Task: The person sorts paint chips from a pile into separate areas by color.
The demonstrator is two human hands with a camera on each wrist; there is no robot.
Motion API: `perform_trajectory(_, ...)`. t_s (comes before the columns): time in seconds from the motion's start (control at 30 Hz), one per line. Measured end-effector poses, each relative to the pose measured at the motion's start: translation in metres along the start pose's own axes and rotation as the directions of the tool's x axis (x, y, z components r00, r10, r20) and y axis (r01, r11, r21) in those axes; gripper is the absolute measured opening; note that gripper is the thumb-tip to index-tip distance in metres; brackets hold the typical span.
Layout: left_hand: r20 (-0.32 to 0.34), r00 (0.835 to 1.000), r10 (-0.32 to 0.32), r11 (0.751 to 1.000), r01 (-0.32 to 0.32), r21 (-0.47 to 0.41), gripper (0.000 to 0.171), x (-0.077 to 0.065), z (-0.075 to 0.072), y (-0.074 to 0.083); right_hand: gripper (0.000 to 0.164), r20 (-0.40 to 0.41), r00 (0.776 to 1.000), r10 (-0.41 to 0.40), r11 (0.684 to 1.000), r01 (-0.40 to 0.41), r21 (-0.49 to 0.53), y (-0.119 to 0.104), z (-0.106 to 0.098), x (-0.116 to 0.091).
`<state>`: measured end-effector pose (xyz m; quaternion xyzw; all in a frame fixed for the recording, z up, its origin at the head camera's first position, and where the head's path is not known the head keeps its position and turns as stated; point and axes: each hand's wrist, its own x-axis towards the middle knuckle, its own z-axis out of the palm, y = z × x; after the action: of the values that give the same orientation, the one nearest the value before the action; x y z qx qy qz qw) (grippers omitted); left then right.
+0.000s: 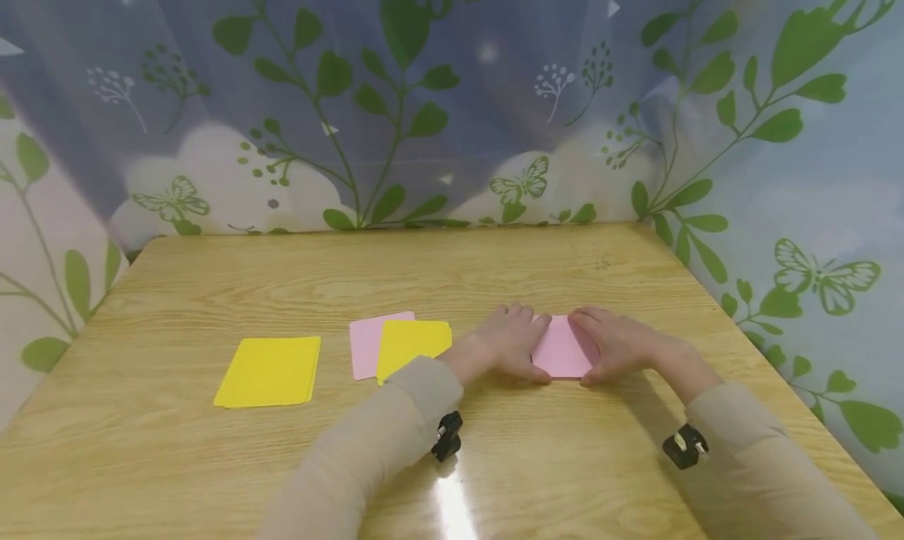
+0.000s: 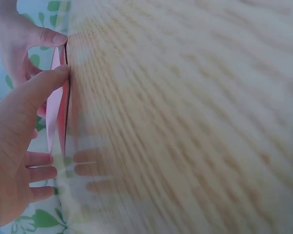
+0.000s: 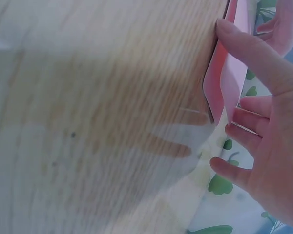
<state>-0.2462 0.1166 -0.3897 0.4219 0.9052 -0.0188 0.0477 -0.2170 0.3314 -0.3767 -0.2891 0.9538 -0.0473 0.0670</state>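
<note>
Pink cards (image 1: 563, 348) with rounded corners lie on the right half of the wooden table, between my two hands. My left hand (image 1: 512, 342) holds their left side, its thumb (image 2: 41, 85) on the near edge and the other fingers extended. From the right, my right hand (image 1: 621, 344) grips them, its thumb (image 3: 244, 41) on the near edge and its fingers toward the far side. Both wrist views show a gap between an upper pink card (image 3: 232, 80) and the pink layer under it. How many cards there are I cannot tell.
Left of my hands, yellow cards (image 1: 410, 342) overlap a pink card (image 1: 365, 347), partly covered by my left sleeve (image 1: 381, 438). Farther left lies another stack of yellow cards (image 1: 268, 372). A leaf-patterned curtain (image 1: 395, 116) borders the table's (image 1: 494, 265) back and right.
</note>
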Motion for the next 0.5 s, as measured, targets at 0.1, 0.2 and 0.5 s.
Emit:
perform_trajectory(0.1, 0.012, 1.0, -0.005, 1.0, 0.005, 0.001, 0.094, 0.0017, 0.0009, 0.0004, 0.089, 0.014, 1.0, 0.008, 1.0, -0.008, 0.005, -0.0001, -0.0012, -0.0003)
perform_trajectory(0.2, 0.034, 0.999, -0.013, 1.0, 0.013, -0.011, 0.094, 0.0025, 0.0003, 0.0015, 0.09, 0.028, 0.999, 0.014, 1.0, -0.014, 0.011, 0.0002, -0.0016, -0.0004)
perform_trajectory(0.5, 0.055, 0.998, -0.01, 1.0, 0.011, -0.007, 0.092, 0.0022, 0.0016, 0.0006, 0.091, 0.023, 1.0, 0.017, 0.999, -0.018, 0.026, 0.0038, 0.0027, 0.001)
